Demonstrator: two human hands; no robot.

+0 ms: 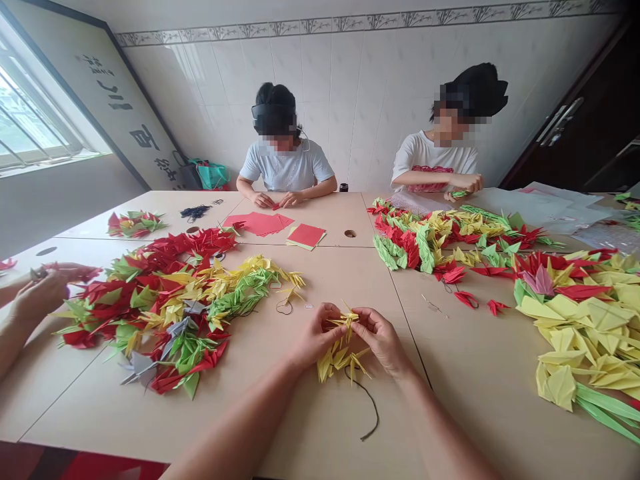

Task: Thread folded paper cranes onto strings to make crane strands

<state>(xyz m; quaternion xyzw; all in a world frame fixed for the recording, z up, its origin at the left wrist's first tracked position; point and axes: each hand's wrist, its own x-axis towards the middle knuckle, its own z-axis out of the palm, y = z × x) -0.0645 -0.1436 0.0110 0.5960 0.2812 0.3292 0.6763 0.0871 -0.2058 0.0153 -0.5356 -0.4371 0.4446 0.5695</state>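
Observation:
Both my hands meet over the table in the middle front. My left hand (320,332) pinches one side of a yellow paper crane (346,319), its fingers closed. On the other side my right hand (379,339) grips the same crane between thumb and fingers. Just below, several more yellow folded cranes (340,360) lie bunched together between my wrists. A dark cord (373,400) trails from them toward me, its frayed end on the table. My fingertips hide part of the crane.
A large heap of red, green and yellow cranes (165,287) lies left; more piles (595,320) cover the right. Red paper squares (260,223) lie farther back. Two people (285,163) sit opposite, hands busy with folded paper. Another person's hands (43,293) reach in at left.

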